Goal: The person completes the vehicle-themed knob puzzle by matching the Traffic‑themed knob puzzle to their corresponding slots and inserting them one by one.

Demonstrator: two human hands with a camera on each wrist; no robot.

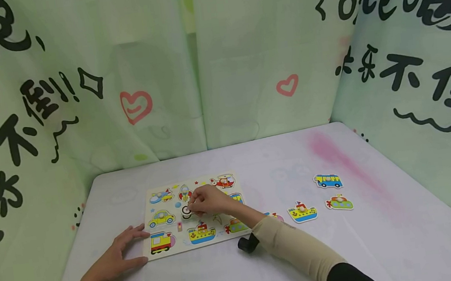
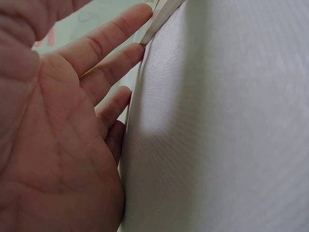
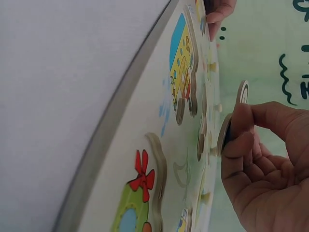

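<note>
A flat picture puzzle board (image 1: 182, 243) lies on the table, with vehicle shapes cut into it. My right hand (image 1: 209, 200) is over its middle. Between thumb and fingers it pinches a thin puzzle piece (image 3: 244, 92) with a round black-and-white wheel, held up off the board in the right wrist view. My fingers hide most of that piece. At the board's left edge, my left hand (image 1: 117, 255) rests with fingers spread and fairly straight, fingertips touching the edge. The left wrist view shows the palm (image 2: 53, 145) and fingertips against the board's side.
Right of the board lie loose pieces: a bus (image 1: 328, 181), a ship (image 1: 302, 212) and a green submarine (image 1: 339, 202). Another piece (image 1: 276, 217) is partly hidden behind my right forearm. Printed cloth walls (image 1: 243, 110) stand behind the table and at both sides.
</note>
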